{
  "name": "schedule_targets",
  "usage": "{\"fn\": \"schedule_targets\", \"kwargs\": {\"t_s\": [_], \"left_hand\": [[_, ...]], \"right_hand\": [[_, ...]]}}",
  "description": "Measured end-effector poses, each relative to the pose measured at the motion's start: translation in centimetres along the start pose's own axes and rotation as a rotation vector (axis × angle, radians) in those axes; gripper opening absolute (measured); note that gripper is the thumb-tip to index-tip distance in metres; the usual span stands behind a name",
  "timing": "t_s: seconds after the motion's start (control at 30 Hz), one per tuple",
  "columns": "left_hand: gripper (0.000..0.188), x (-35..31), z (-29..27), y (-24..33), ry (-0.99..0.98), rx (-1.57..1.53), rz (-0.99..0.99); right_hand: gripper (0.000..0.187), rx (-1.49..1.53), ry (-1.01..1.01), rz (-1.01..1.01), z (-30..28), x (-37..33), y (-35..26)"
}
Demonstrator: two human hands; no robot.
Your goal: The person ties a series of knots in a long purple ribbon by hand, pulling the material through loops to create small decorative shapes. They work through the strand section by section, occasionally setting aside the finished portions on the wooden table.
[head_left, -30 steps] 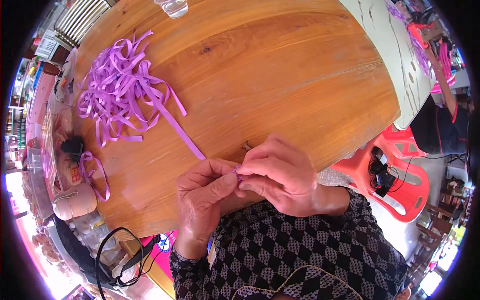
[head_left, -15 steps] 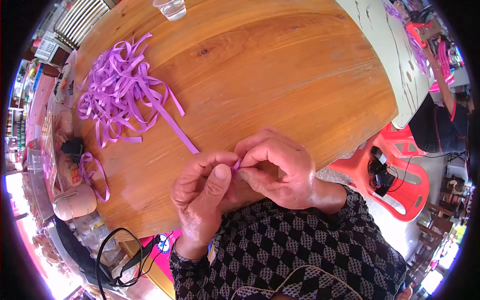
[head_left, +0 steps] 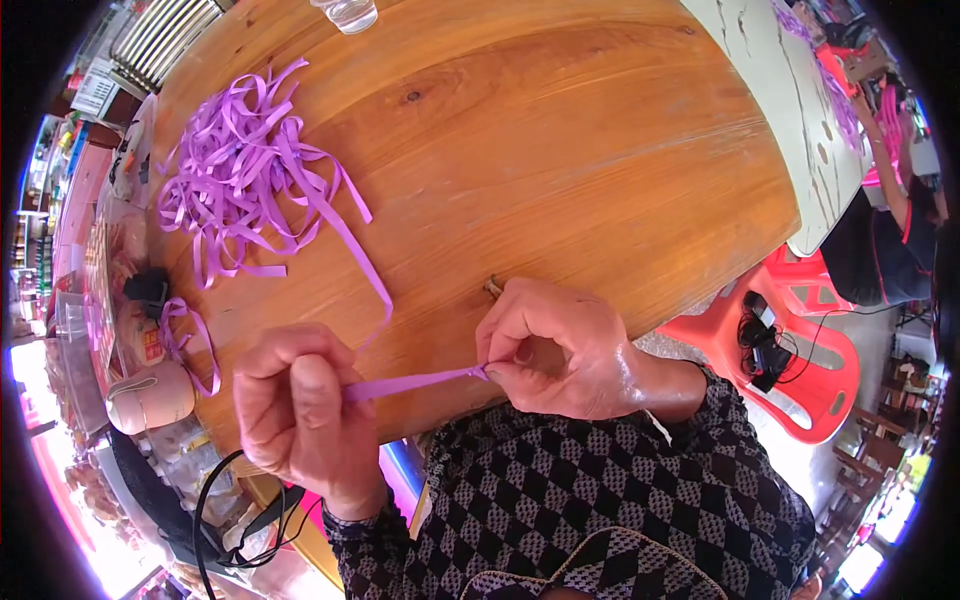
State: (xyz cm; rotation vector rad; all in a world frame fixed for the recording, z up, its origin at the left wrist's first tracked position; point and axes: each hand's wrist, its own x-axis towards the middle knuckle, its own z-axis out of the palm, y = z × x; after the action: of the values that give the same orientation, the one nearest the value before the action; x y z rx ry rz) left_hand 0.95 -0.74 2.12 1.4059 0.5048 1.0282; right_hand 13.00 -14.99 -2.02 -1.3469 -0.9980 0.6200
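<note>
A purple ribbon point(head_left: 420, 382) is stretched between my two hands, just above the near edge of the wooden table. My left hand point(head_left: 305, 410) is closed around one part of it, thumb pressed against the curled fingers. At the other end, the thumb and forefinger of my right hand point(head_left: 560, 350) pinch the ribbon at a small knot or fold. A loose strand runs from near my left hand back to a tangled heap of purple ribbons point(head_left: 240, 180) on the far left of the table.
The wooden table point(head_left: 560, 150) spreads before me, with a clear plastic cup point(head_left: 350, 14) at its far edge. A short purple ribbon loop point(head_left: 205, 345) lies by a pink rounded case point(head_left: 150, 402) at left. Right of the table, a red plastic chair point(head_left: 815, 375) holds black cables. Another person point(head_left: 885, 235) is beyond it.
My left hand has moved left and nearer to me, away from the right, drawing the ribbon taut. The hands were close together before. My right hand has stayed nearly in place.
</note>
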Motion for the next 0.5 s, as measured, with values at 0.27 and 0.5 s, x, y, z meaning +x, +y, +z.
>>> {"fn": "schedule_targets", "kwargs": {"t_s": [0.27,0.5], "left_hand": [[0.027,0.0,-1.3,-1.0,-0.469,0.843,0.245],[0.022,-0.7,0.3,0.3,-0.609,0.191,-0.532]], "right_hand": [[0.027,-0.273,0.031,-0.338,0.0,1.1,0.6],[0.029,-0.364,0.050,-0.427,-0.1,1.5,0.3]]}}
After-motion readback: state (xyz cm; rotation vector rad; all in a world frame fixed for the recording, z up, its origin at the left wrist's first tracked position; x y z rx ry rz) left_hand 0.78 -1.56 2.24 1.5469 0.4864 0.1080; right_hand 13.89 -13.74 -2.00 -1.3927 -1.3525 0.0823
